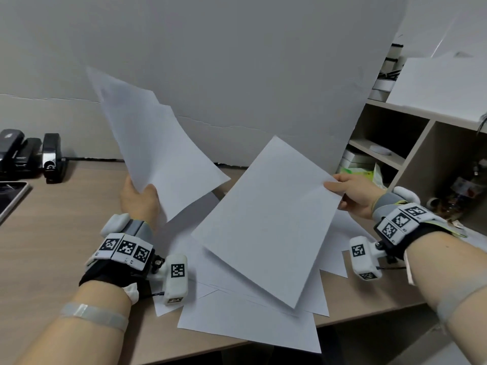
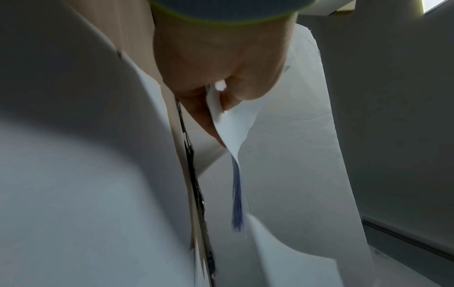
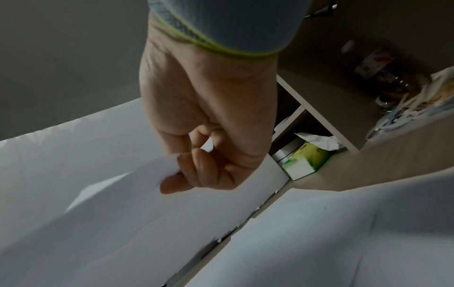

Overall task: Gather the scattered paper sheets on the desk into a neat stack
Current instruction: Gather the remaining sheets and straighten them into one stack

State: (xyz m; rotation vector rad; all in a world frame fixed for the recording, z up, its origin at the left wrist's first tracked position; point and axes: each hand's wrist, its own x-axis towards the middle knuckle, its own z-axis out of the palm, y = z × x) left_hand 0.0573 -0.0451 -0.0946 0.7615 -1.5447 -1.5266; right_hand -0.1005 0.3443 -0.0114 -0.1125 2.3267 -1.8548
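Wooden surface (image 1: 52,233) carries loose sheets (image 1: 250,325) below both hands. Left hand (image 1: 139,201) fingers pinch raised sheets (image 1: 158,143) (fanned upright); right hand (image 1: 355,196) fingers pinch one sheet (image 1: 266,219) by its corner.

paper sheets (image 1: 266,219): looking thin, matt, smooth white paper | desk (image 1: 52,233): showing pale wood-grain laminate, matt | staplers (image 1: 52,156): gleaming glossy black plastic with shiny metal | wall board (image 1: 237,75): appearing matt grey, cracking along a rough seam | wristband (image 3: 221,25): showing ribbed grey knit cloth, yellow-green edging
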